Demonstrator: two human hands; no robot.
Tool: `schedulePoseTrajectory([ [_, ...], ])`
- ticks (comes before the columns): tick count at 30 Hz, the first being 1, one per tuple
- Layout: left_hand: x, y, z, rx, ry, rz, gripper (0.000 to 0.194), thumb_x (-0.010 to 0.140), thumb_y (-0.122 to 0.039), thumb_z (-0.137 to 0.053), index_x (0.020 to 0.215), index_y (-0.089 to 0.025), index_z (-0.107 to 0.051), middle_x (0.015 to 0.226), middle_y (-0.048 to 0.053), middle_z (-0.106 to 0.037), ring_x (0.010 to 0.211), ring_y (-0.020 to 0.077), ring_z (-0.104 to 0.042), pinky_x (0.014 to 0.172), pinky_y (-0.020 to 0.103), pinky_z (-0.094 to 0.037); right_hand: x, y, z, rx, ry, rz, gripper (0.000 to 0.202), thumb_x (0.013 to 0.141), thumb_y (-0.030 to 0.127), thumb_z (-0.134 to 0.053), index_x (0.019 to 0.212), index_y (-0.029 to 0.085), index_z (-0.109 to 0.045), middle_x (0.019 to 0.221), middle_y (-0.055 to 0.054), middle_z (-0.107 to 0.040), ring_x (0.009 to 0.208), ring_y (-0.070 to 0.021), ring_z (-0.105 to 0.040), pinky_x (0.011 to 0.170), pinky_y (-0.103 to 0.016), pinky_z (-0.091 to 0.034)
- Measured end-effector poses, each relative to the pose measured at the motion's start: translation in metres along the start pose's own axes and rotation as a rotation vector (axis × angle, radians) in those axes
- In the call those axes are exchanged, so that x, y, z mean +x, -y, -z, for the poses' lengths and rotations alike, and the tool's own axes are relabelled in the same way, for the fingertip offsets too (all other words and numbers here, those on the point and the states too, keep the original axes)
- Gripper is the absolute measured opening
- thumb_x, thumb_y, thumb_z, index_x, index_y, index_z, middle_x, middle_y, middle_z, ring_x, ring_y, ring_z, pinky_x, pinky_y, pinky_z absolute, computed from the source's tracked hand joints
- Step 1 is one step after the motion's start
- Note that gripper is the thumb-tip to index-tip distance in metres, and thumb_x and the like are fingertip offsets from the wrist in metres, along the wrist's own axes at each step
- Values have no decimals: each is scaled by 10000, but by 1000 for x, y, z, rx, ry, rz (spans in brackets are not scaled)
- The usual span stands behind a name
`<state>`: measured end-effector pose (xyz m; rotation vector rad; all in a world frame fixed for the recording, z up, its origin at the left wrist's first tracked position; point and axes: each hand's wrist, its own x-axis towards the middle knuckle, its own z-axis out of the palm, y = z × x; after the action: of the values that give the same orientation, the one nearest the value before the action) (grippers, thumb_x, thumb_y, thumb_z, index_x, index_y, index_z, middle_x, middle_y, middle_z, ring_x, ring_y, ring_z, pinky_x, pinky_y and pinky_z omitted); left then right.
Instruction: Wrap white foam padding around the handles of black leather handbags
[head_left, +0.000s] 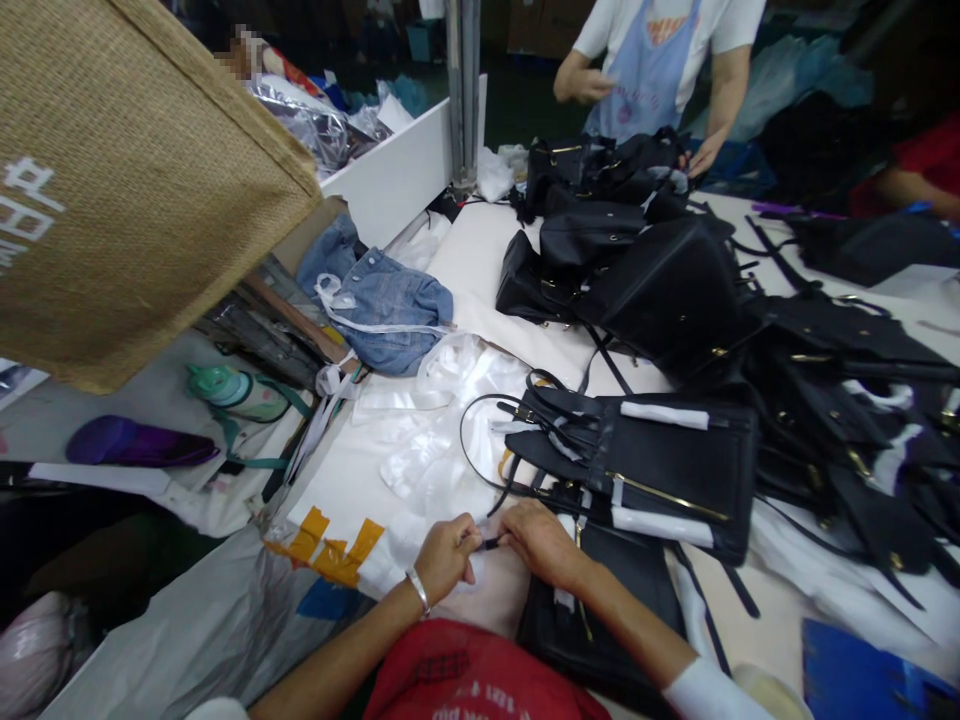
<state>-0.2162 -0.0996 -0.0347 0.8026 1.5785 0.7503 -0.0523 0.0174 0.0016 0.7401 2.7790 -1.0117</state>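
Note:
My left hand (448, 555), with a metal bracelet at its wrist, is closed in a pinch at one end of a short piece of black strap (490, 544). From the other side the fingers of my right hand (541, 543) are also closed on this strap. A little whitish material shows beside the strap, too small to make out. Just beyond my right hand lies a black backpack (675, 465) with a gold zipper and white wrapping on its edges, its thin straps curling toward my hands. Another black bag (622, 580) lies partly under it and under my right forearm.
Several black bags (660, 290) are piled across the right side. White ribbon (427, 470) lies loose beyond my left hand, with denim cloth (394, 305) behind. A burlap panel (150, 180) overhangs the left. A co-worker in an apron (649, 75) handles bags across the table.

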Motion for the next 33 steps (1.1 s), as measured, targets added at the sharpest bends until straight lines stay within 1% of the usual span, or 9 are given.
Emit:
schedulePoseTrajectory([
  [8, 8, 3, -13, 233, -75, -54, 223, 855, -326, -426, 717, -189, -535, 437, -61, -473, 396, 113, -511, 463, 210, -336, 15, -4, -19, 14, 62, 4, 122, 832, 238, -540, 843, 181, -648, 831, -43, -659, 834, -181, -562, 744, -273, -346],
  [11, 4, -5, -7, 476, -203, -189, 249, 879, -305, -412, 739, -184, -578, 764, 32, -615, 616, 136, -572, 606, 261, -394, 21, -7, -21, 22, 81, -8, 124, 829, 232, -545, 843, 178, -656, 848, -51, -670, 854, -184, -571, 761, -272, -350],
  [13, 4, -10, -4, 622, -266, -268, 235, 879, -296, -433, 764, -185, -606, 1056, 80, -588, 798, 174, -571, 702, 305, -404, 25, -8, -21, 32, 83, -32, 130, 836, 244, -543, 858, 182, -655, 853, -50, -673, 867, -184, -576, 769, -271, -353],
  [15, 7, -12, -2, 734, -283, -325, 196, 866, -274, -469, 776, -187, -620, 1220, 93, -517, 956, 224, -530, 784, 354, -396, 27, -9, -20, 27, 81, -63, 134, 839, 257, -544, 874, 186, -652, 861, -48, -675, 879, -186, -580, 775, -271, -357],
  [17, 12, -9, -3, 812, -253, -358, 162, 860, -235, -482, 795, -188, -623, 1181, 101, -540, 1007, 246, -499, 819, 377, -382, 29, -9, -20, -2, 86, -90, 131, 835, 256, -547, 875, 184, -649, 868, -51, -677, 880, -191, -585, 772, -271, -363],
  [21, 26, 10, -8, 917, -127, -343, 179, 877, -172, -426, 850, -192, -602, 854, 66, -594, 821, 214, -523, 747, 350, -384, 34, -9, -24, -78, 123, -119, 126, 825, 242, -552, 873, 174, -646, 884, -73, -677, 873, -206, -593, 746, -272, -380],
  [24, 35, 22, -11, 946, -104, -387, 183, 868, -137, -404, 835, -179, -579, 858, 67, -578, 817, 213, -518, 752, 348, -383, 31, -6, -24, -95, 142, -126, 119, 831, 228, -540, 862, 167, -638, 874, -76, -671, 866, -206, -595, 753, -274, -391],
  [29, 36, 20, 1, 719, -140, -368, 217, 900, -178, -322, 772, -196, -496, 781, 42, -560, 751, 186, -530, 697, 297, -388, -7, -17, 3, -40, -160, -258, 175, 902, 259, -440, 989, 208, -583, 976, -60, -627, 934, -199, -556, 821, -301, -402],
  [33, 29, -1, 21, 507, -119, -290, 225, 916, -296, -321, 750, -215, -449, 709, -2, -538, 674, 163, -518, 639, 265, -370, -50, -56, 41, -339, -336, -438, 380, 863, 172, -451, 1241, 196, -472, 1270, -137, -503, 1185, -289, -419, 988, -445, -297],
])
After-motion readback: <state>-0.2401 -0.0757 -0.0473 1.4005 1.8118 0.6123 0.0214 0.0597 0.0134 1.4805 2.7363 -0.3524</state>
